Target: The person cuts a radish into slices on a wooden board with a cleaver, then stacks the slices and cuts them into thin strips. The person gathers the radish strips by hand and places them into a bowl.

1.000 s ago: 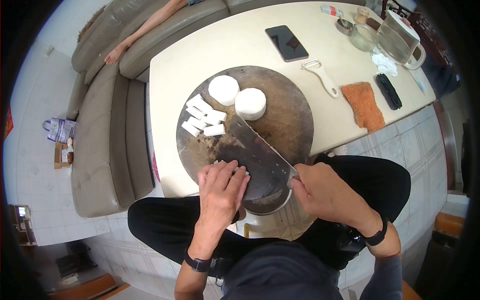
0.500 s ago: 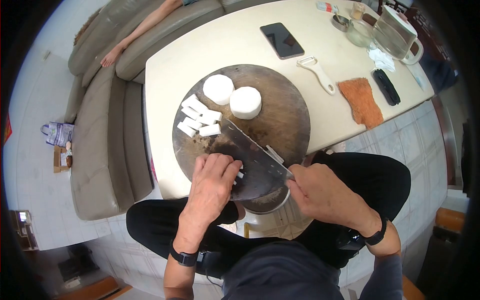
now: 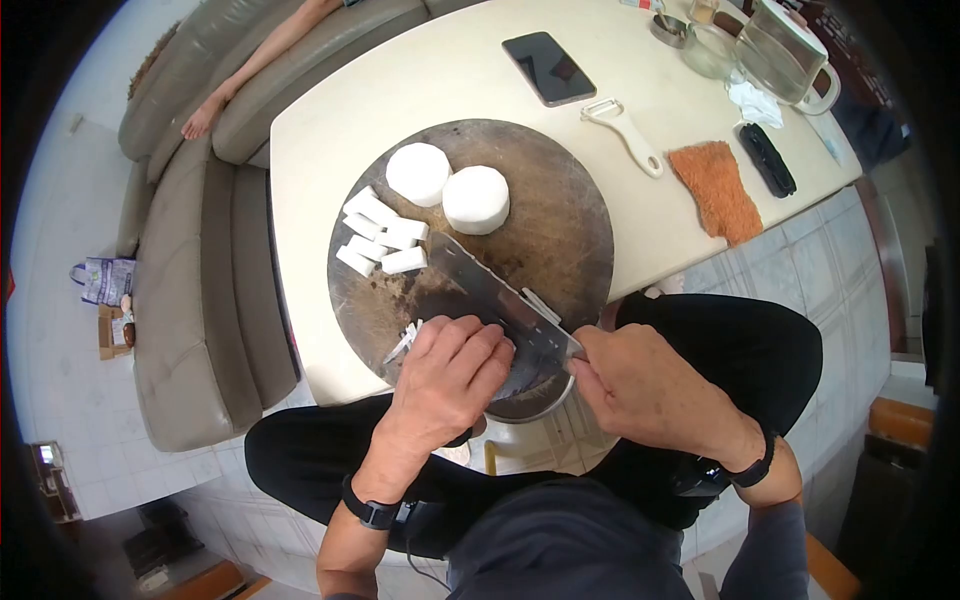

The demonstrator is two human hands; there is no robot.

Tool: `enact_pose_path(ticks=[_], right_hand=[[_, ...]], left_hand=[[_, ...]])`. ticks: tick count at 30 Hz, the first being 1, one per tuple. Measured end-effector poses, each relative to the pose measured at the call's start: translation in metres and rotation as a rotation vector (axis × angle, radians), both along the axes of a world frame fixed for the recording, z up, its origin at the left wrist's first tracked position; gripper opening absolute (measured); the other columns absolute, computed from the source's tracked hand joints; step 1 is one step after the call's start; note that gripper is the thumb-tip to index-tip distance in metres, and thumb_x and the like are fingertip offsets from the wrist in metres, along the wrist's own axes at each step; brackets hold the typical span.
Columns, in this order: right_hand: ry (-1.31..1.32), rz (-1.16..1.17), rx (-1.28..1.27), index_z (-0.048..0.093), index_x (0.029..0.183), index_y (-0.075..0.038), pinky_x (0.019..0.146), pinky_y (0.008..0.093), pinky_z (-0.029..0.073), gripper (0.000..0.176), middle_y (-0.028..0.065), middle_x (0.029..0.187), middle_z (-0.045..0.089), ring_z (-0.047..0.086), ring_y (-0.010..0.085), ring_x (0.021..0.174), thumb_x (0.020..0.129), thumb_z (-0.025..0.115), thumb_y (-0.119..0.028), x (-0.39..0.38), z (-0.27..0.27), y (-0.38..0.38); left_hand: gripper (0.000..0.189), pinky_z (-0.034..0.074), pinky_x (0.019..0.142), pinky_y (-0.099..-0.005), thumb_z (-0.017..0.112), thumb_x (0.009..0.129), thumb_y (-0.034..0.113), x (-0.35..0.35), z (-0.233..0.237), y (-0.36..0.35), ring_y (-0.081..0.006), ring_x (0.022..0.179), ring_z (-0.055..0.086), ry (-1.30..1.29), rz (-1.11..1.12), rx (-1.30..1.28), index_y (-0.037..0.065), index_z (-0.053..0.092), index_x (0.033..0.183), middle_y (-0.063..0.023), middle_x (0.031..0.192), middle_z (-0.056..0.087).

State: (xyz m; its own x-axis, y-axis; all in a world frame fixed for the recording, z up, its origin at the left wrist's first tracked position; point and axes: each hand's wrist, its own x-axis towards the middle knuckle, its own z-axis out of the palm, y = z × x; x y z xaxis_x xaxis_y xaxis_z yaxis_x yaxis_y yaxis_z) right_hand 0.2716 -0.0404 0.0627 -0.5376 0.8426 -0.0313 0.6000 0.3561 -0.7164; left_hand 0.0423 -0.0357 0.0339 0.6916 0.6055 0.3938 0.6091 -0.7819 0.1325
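Note:
My right hand [image 3: 650,385] is wrapped round the handle of a cleaver [image 3: 505,310], whose broad dark blade slants across the round wooden chopping board [image 3: 565,200]. Against the blade's flat rests my left hand [image 3: 450,385], fingers curled together; whatever lies under them is hidden. Thin white strips [image 3: 403,341] poke out beyond the left fingers. More thin white slices [image 3: 541,303] lie along the blade's right side. Several cut white sticks [image 3: 385,240] are heaped at the board's left, below two thick round white chunks [image 3: 475,200] that look like peeled radish.
On the cream table [image 3: 430,80] are a phone [image 3: 549,68], a white peeler [image 3: 625,135], an orange cloth [image 3: 715,190], a black case [image 3: 767,160] and a clear pitcher [image 3: 782,55]. Below the board's near edge is a metal bowl [image 3: 535,408]. Another person's leg [image 3: 265,65] rests on the grey sofa.
My left hand has shifted right along the blade, uncovering thin white strips to its left. My right hand still grips the cleaver. The whole view has moved slightly.

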Motion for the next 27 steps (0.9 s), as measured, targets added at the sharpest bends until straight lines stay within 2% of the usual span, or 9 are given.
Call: enact_pose_path(ticks=[1,5,11,14,18,22,27], right_hand=[[-0.002,-0.001,-0.003,0.053,0.08,0.003,0.056,0.0442,0.048,0.014,0.0206,0.06,0.056,0.06,0.0395,0.06,0.087,0.056,-0.01,0.0,0.0,0.0],[-0.014,0.011,0.017,0.052,0.08,0.002,0.053,0.0435,0.047,0.014,0.0202,0.06,0.056,0.06,0.038,0.056,0.087,0.056,-0.01,0.0,0.0,-0.001],[-0.121,0.069,0.025,0.049,0.079,0.001,0.048,0.0417,0.046,0.013,0.0181,0.056,0.054,0.06,0.0361,0.051,0.083,0.058,-0.008,-0.003,0.016,-0.016],[-0.14,0.082,-0.027,0.047,0.079,0.002,0.047,0.0417,0.046,0.013,0.0179,0.056,0.054,0.06,0.0363,0.051,0.079,0.059,-0.004,-0.005,0.026,-0.021],[-0.158,0.083,-0.129,0.047,0.079,0.003,0.047,0.043,0.046,0.013,0.0188,0.056,0.054,0.06,0.0365,0.05,0.076,0.059,-0.001,-0.011,0.034,-0.023],[-0.21,0.083,-0.109,0.047,0.079,0.003,0.047,0.0429,0.046,0.013,0.019,0.055,0.054,0.06,0.0364,0.05,0.076,0.059,-0.001,-0.016,0.03,-0.027],[-0.291,0.108,-0.096,0.05,0.08,0.004,0.047,0.0407,0.047,0.017,0.016,0.054,0.055,0.062,0.0336,0.052,0.07,0.063,-0.002,-0.025,0.034,-0.028]], left_hand=[[0.039,0.048,0.077,-0.0394,0.065,0.06,0.012,0.001,-0.003,-0.001,-0.0277,0.094,0.059,-0.005,-0.017,-0.005,0.0,0.064,0.097,-0.0111,0.097,0.062],[0.035,0.05,0.075,-0.0394,0.067,0.06,0.005,-0.002,-0.007,-0.007,-0.0297,0.09,0.062,-0.076,0.001,-0.075,-0.003,0.066,0.094,-0.0126,0.097,0.063],[0.027,0.052,0.078,-0.0419,0.071,0.064,-0.002,0.0,-0.018,-0.017,-0.032,0.091,0.063,-0.23,0.064,-0.106,-0.004,0.068,0.091,-0.0149,0.093,0.064],[0.028,0.052,0.085,-0.0409,0.072,0.067,-0.002,-0.003,-0.02,-0.019,-0.0289,0.097,0.061,-0.22,0.066,-0.089,-0.006,0.067,0.095,-0.0141,0.099,0.065],[0.029,0.051,0.085,-0.0405,0.071,0.066,-0.001,-0.005,-0.025,-0.017,-0.0288,0.097,0.061,-0.25,0.053,-0.084,-0.005,0.067,0.095,-0.0137,0.099,0.065],[0.029,0.051,0.085,-0.0407,0.071,0.066,-0.001,-0.005,-0.026,-0.017,-0.0286,0.096,0.06,-0.289,0.064,-0.109,-0.004,0.067,0.095,-0.0131,0.098,0.064],[0.03,0.051,0.085,-0.0411,0.072,0.064,0.0,-0.008,-0.03,-0.018,-0.0291,0.095,0.06,-0.296,0.052,-0.122,-0.004,0.067,0.093,-0.0128,0.097,0.064]])
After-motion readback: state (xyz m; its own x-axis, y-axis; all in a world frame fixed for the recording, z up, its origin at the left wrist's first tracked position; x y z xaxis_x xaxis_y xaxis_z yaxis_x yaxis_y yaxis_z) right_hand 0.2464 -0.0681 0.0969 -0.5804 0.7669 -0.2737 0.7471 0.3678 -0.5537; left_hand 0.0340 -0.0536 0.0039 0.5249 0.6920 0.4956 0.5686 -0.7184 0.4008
